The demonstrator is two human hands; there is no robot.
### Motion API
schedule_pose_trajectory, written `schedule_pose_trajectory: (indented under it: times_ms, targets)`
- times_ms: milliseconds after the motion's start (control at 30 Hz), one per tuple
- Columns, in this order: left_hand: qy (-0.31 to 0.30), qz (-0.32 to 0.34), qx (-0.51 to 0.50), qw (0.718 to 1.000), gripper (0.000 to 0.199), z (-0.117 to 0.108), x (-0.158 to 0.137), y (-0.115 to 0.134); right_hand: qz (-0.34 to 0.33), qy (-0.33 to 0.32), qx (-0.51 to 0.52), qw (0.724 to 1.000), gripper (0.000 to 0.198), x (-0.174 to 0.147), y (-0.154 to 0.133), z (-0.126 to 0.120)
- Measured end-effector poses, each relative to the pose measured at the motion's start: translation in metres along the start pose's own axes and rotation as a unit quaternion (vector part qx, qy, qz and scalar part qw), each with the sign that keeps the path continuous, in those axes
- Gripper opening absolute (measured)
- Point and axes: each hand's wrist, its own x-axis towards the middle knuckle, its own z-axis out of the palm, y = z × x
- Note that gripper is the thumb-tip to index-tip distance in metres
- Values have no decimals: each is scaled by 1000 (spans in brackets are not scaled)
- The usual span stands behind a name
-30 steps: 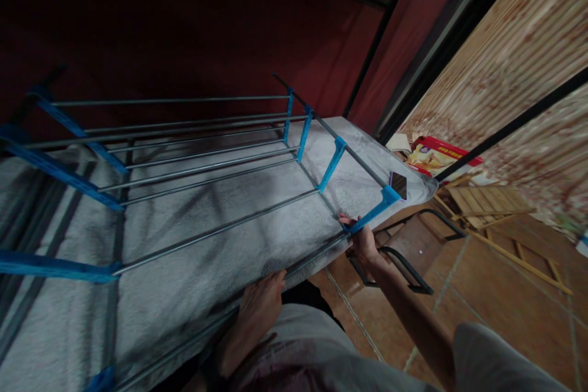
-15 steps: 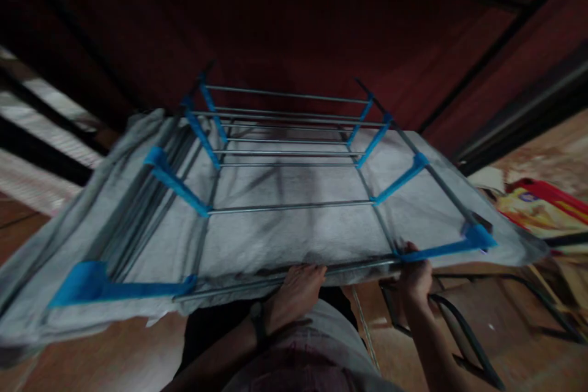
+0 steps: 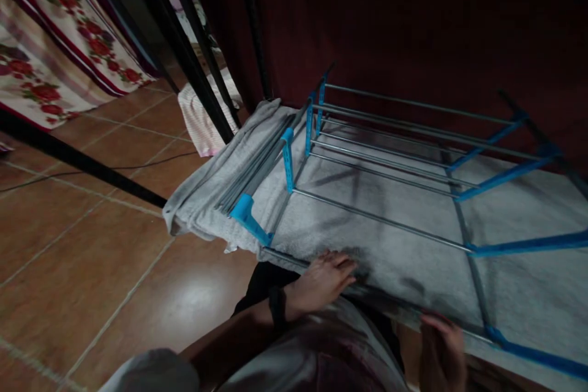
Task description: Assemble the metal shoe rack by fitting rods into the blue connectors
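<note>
Blue-jointed rack (image 3: pixel 381 219) close to the near edge

Brown tiled floor (image 3: pixel 68 245) fills the left side, and a dark red backdrop (image 3: pixel 413 30) closes off the rear, wall or fabric being hard to tell. Before it stands a tabletop (image 3: pixel 404 260) spread with pale grey cloth (image 3: pixel 202 196). The rack stretches along it, a metal frame with blue brackets (image 3: pixel 287 159), its right end running out of view. Just left of those brackets lies a bundle of grey rods (image 3: pixel 257 165); whether it is fixed to the rack is unclear.

The front rod (image 3: pixel 287 257) runs along the near edge, which looks like the weak point. A hard downward push or a pull toward the body could tip or drag the frame over that edge. The cloth might slide and take the bundle with it, and a sideways tug might loosen a joint if the parts are merely pushed together.

The front rod passes beneath the left hand (image 3: pixel 324 282), palm down across it, fingers together and only slightly bent; whether they press or just rest cannot be told. The right hand (image 3: pixel 443 343) is blurred, its fingers at or just beside the same rod, any grip impossible to confirm. Smallest is the dark band (image 3: pixel 277 306) on the left wrist.
</note>
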Motion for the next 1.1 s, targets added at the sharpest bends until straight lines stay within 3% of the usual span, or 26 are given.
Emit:
schedule_pose_trajectory:
  times_ms: [133,267,333,400,467,533,633,767,967,1100]
  targets:
    - [33,-58,-10,998,34,-6,-47,-24,-108,-212,4,971,30,30,-49,55]
    - [115,-160,-41,980,36,-8,-99,-50,-193,-336,-61,920,39,50,-74,105]
    - [210,-242,-64,945,34,-11,-119,-62,-218,-372,-94,898,39,54,-86,126]
    - [306,-315,-90,894,28,-18,-131,-72,-240,-404,-118,874,39,58,-101,141]
    - [375,-348,-115,851,23,-28,-133,-80,-261,-433,-135,852,38,62,-118,152]
    - [403,-344,-139,837,28,-38,-127,-84,-281,-459,-145,830,38,64,-133,162]
    - [400,-321,-187,837,37,-47,-111,-90,-318,-476,-173,801,37,65,-150,176]
    - [369,-285,-281,839,31,-46,-93,-100,-352,-472,-216,779,36,63,-162,194]
    - [317,-250,-364,839,38,-51,-86,-112,-360,-483,-217,768,40,63,-179,214]
    - [293,-271,-378,835,41,-60,-81,-111,-335,-495,-220,771,38,62,-189,229]
